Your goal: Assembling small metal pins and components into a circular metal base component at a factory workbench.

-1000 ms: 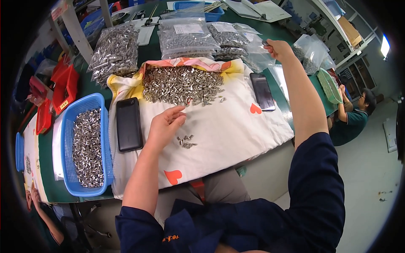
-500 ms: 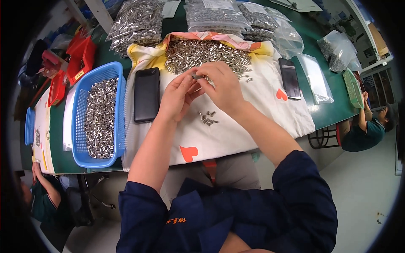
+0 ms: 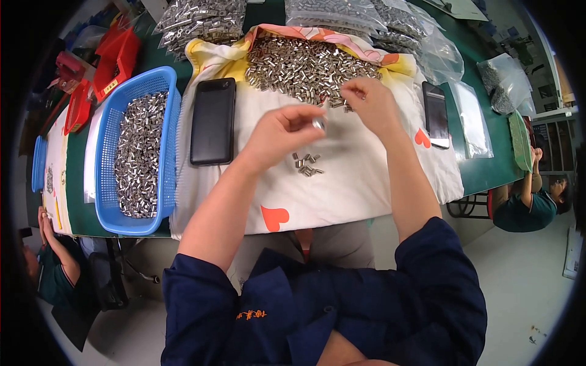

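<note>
My left hand [image 3: 282, 133] hovers over the white cloth, thumb and fingers closed on a small shiny metal sleeve [image 3: 318, 124], slightly blurred. To its right, my right hand [image 3: 377, 105] is at the near right edge of a heap of small metal sleeves [image 3: 305, 68]. Its thumb and fingertips are pinched together; whatever is between them is too small to make out. A small loose cluster of the same sleeves [image 3: 307, 165] lies on the cloth [image 3: 354, 189] below and between my hands.
A blue plastic basket [image 3: 102, 152] full of metal sleeves stands left, beside a black power bank [image 3: 212, 125]. A phone [image 3: 436, 113] lies right. Bags of metal parts [image 3: 332, 15] line the back; red bins [image 3: 116, 61] stand far left. Other people sit at both sides.
My hands were together over the cloth and have moved apart. The right went right to the heap's edge; the left keeps a sleeve. The whole view has shifted slightly.
</note>
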The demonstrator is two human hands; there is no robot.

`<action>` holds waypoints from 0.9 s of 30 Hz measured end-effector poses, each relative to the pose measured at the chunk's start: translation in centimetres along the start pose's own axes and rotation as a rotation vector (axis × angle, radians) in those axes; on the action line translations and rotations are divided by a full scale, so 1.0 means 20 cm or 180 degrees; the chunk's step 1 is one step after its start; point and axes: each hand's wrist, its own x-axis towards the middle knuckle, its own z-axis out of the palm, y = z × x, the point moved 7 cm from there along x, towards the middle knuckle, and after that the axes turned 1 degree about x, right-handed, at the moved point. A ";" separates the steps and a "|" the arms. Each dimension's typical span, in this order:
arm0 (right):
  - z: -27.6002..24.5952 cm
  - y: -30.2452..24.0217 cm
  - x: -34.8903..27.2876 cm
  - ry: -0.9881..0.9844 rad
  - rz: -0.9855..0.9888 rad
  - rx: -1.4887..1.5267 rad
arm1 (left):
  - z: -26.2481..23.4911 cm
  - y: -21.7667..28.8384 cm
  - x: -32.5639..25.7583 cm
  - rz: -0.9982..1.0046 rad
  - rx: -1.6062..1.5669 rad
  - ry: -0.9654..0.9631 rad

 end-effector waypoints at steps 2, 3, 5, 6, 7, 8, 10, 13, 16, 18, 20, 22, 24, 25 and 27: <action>0.04 -0.01 -0.01 -0.0072 -0.0264 -0.0294 | 0.05 -0.03 -0.02 -0.0201 0.0311 -0.0246; 0.07 -0.05 -0.03 -0.0134 -0.0539 -0.0597 | 0.08 -0.06 -0.03 -0.0388 0.0619 -0.0501; 0.10 -0.06 -0.03 -0.0017 -0.0676 -0.0792 | 0.08 -0.07 -0.03 -0.0435 0.0743 -0.0574; 0.11 -0.06 -0.03 0.0018 -0.0718 -0.0858 | 0.08 -0.08 -0.03 -0.0421 0.0673 -0.0606; 0.12 -0.05 -0.04 0.0055 -0.0759 -0.0927 | 0.08 -0.08 -0.02 -0.0406 0.0602 -0.0640; 0.13 -0.05 -0.04 0.0054 -0.0756 -0.0909 | 0.07 -0.08 -0.02 -0.0419 0.0613 -0.0633; 0.12 -0.08 -0.06 0.0263 -0.0959 -0.1133 | 0.04 -0.05 0.00 -0.0262 0.0205 -0.0411; 0.11 -0.09 -0.06 0.0213 -0.0935 -0.0969 | 0.01 -0.03 0.01 -0.0125 -0.0020 -0.0272; 0.12 -0.08 -0.06 0.0133 -0.1078 -0.0893 | 0.00 -0.05 0.03 -0.0227 0.0130 -0.0300; 0.13 -0.08 -0.06 0.0076 -0.1086 -0.0832 | -0.02 -0.06 0.04 -0.0242 0.0244 -0.0278; 0.14 -0.08 -0.06 0.0012 -0.1090 -0.0778 | -0.02 -0.06 0.04 -0.0161 0.0075 -0.0296; 0.14 -0.09 -0.06 0.0100 -0.1168 -0.0837 | -0.03 -0.06 0.04 -0.0090 -0.0057 -0.0226; 0.11 -0.10 -0.06 0.0018 -0.0887 -0.0474 | -0.04 -0.05 0.05 -0.0027 -0.0183 -0.0151; 0.09 -0.10 -0.06 -0.0053 -0.0609 -0.0114 | -0.06 -0.05 0.05 0.0001 -0.0239 -0.0060; 0.06 -0.12 -0.07 -0.0327 -0.0425 0.0559 | -0.06 -0.04 0.05 0.0019 -0.0304 0.0049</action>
